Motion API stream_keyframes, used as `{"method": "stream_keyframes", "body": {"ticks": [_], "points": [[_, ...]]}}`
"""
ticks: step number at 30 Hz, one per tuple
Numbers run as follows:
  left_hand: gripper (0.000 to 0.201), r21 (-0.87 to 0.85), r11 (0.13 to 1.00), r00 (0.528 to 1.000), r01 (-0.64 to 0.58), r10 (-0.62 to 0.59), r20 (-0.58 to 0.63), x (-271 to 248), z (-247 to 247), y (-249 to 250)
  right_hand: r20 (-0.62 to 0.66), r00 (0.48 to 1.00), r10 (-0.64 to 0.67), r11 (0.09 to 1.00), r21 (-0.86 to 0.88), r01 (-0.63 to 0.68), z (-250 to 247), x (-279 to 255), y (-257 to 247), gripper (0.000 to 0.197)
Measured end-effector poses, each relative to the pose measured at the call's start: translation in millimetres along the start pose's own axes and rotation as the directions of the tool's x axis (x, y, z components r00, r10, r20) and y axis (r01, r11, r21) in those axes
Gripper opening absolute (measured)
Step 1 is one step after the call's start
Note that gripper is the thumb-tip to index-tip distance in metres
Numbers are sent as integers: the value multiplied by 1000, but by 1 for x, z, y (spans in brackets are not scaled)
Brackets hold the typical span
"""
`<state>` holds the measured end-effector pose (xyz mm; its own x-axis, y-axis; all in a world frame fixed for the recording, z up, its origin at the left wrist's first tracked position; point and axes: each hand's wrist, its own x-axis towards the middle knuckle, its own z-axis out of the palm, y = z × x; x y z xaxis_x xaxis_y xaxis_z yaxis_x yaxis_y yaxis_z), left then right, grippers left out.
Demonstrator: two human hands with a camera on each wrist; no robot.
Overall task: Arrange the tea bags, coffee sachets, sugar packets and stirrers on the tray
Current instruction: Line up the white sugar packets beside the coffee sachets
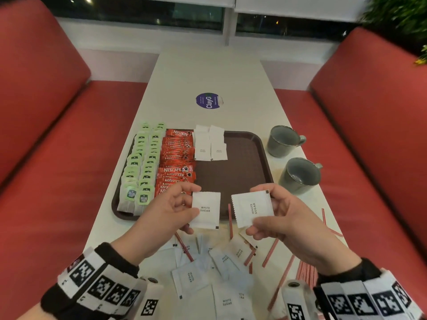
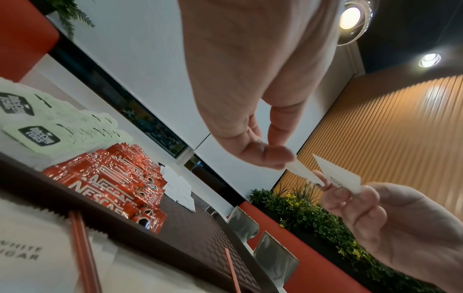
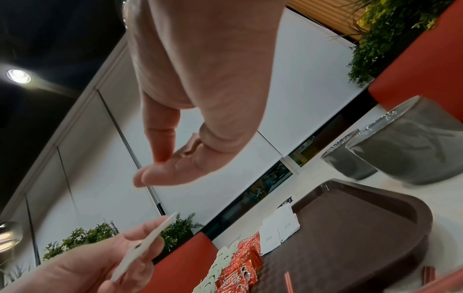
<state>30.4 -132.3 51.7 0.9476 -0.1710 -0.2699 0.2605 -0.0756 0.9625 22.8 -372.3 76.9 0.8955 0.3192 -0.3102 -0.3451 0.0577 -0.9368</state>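
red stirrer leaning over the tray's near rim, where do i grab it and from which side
Pinch the red stirrer near its lower end on the table, coming from above. That end lies clear of the tray rim, beside loose sugar packets; its thin shape suits a fingertip pinch across its width.

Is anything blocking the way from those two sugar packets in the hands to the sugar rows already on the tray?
Nothing visible: bare tray lies between the held packets and the sugar rows.
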Motion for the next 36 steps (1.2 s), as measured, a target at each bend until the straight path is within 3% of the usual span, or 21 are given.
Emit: {"method": "stream_keyframes", "body": {"ticks": [6, 9, 14, 17, 20, 24, 29, 34, 36], "points": [[36, -12, 1000, 999, 12, -12, -51, 6, -4, -2, -113, 992, 50, 995, -79, -59, 6, 17, 2, 10], [35, 47, 999, 996, 2, 2, -85, 17, -9, -2, -163, 985, 59, 955, -277, -103, 5, 33, 0, 19], [32, 291, 957, 982, -14, 68, -176, 53, -17, 9, -300, 953, -28, 863, -489, -129, -4, 78, -14, 13], [30, 461, 887, 966, -8, 125, -224, 91, -23, 15, -338, 941, 0, 893, -423, -152, -10, 119, -14, 10], [31, 536, 844, 957, 6, 151, -249, 136, -24, 20, -363, 926, 105, 955, -223, -196, -17, 166, -13, 17], [29, 627, 776, 970, 67, 97, -224, 190, -21, 22, -370, 885, 282, 942, -65, -328, -29, 216, -8, 9], [32, 773, 625, 988, 110, 13, -152, 224, -17, 17, -410, 834, 369, 846, -224, -484, -43, 252, 10, 13], [34, 884, 451, 992, 120, -15, -127, 232, -13, 18, -414, 824, 388, 772, -342, -536, -41, 268, 11, 4], [34, 910, 399, 993, 110, -7, -117, 233, -11, 18, -410, 825, 389, 734, -403, -547, -38, 272, 11, 10]]}}
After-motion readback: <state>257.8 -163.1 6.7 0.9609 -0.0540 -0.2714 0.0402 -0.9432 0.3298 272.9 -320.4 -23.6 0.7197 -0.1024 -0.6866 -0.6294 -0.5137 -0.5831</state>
